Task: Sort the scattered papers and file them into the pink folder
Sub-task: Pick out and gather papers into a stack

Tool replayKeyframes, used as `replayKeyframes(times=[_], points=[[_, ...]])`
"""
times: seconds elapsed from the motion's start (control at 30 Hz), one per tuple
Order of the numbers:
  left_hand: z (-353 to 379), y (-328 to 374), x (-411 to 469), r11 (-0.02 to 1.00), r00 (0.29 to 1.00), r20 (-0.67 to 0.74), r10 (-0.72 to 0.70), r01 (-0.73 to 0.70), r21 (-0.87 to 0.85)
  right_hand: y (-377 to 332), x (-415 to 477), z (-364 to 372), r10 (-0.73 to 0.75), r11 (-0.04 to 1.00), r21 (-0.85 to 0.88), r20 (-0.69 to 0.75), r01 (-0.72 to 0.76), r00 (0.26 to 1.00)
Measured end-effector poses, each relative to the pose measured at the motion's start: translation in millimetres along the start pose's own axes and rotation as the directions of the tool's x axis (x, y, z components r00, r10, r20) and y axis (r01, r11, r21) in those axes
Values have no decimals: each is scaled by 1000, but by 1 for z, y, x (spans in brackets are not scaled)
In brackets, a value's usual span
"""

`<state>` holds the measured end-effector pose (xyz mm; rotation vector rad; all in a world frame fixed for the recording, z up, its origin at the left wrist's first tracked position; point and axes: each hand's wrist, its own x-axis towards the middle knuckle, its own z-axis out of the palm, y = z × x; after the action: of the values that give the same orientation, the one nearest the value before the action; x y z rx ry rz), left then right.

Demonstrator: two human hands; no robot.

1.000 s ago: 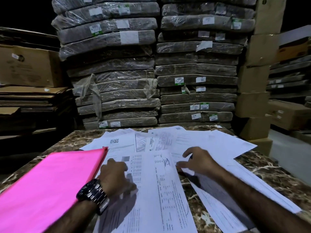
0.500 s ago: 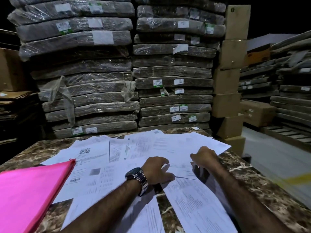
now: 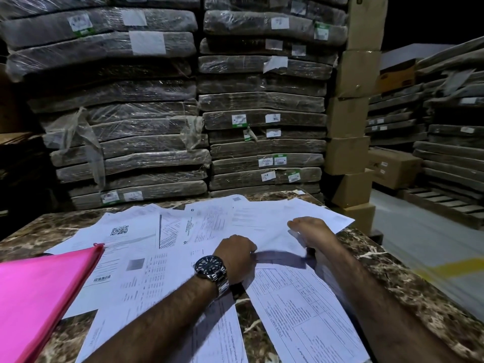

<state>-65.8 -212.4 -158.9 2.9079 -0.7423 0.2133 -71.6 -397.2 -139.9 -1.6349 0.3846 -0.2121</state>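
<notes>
Several printed white papers (image 3: pixel 146 279) lie fanned and overlapping on a brown marble table (image 3: pixel 392 271). The pink folder (image 3: pixel 39 297) lies closed at the near left, over some of the sheets. My left hand (image 3: pixel 237 255), with a wristwatch, pinches the near edge of a white sheet (image 3: pixel 272 231) in the middle of the pile. On the sheet's right side, my right hand (image 3: pixel 311 231) grips it with the thumb on top. The sheet's near edge is raised and throws a shadow on the papers below.
Tall stacks of plastic-wrapped bundles (image 3: pixel 262 127) stand right behind the table. Cardboard boxes (image 3: pixel 351 153) are piled at the table's far right corner. On the right there is grey floor with a wooden pallet (image 3: pixel 445 205) and more stacks.
My left hand moved from beside the folder to the middle of the pile and took the sheet's edge. My right hand shifted further out. The view turned right, so the folder slid left.
</notes>
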Motion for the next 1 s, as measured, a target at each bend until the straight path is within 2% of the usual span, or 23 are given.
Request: replayKeyframes(times=[0.07,0.1,0.2,0.27,0.33,0.4,0.47,0.53,0.57,0.6,0.67,0.73,0.8,0.87,0.93,0.97,1.0], points=[[1,-1,1,1000,1000,-10,-2,2,-29,2,2,-1,26,984,178,-33,-20,999],[2,0,0,999,1000,-10,2,-2,-37,3,4,-3,49,976,213,-20,-43,999],[5,-1,1,998,1000,-24,14,-15,-62,7,7,-6,133,971,194,43,-139,990],[4,-1,-1,999,999,-47,-8,7,-31,6,5,-8,144,977,151,51,-150,988],[0,-3,-4,997,989,-124,-80,82,8,4,7,-12,133,980,145,25,-135,991],[-5,-6,-5,982,950,-250,-186,186,-23,2,10,-17,134,977,161,30,-137,991],[-10,-13,-1,940,893,-318,-318,252,-231,1,10,-22,145,972,178,53,-153,988],[-18,-20,3,856,873,-258,-413,275,-438,0,9,-25,151,964,207,82,-165,985],[-22,-23,6,778,875,-181,-449,284,-561,-1,8,-27,152,962,213,92,-169,984],[-26,-24,7,646,883,-78,-462,275,-712,0,9,-30,150,963,209,100,-168,984],[-28,-25,9,284,908,85,-410,215,-934,1,12,-32,128,977,156,119,-146,984],[-31,-27,10,56,919,141,-369,173,-983,2,13,-33,106,988,98,144,-121,984],[-37,-33,9,-103,918,214,-335,190,-976,-1,9,-34,102,993,44,182,-111,978],[-39,-44,6,-180,914,285,-289,240,-954,-7,1,-33,96,995,15,233,-102,968],[-40,-52,1,-188,907,320,-273,276,-943,-10,-7,-31,72,995,48,311,-92,948],[-39,-55,-2,-156,910,301,-285,266,-951,-12,-11,-29,59,994,70,345,-89,937],[-38,-59,-4,-83,915,260,-310,246,-966,-13,-16,-26,47,994,79,377,-82,925]])
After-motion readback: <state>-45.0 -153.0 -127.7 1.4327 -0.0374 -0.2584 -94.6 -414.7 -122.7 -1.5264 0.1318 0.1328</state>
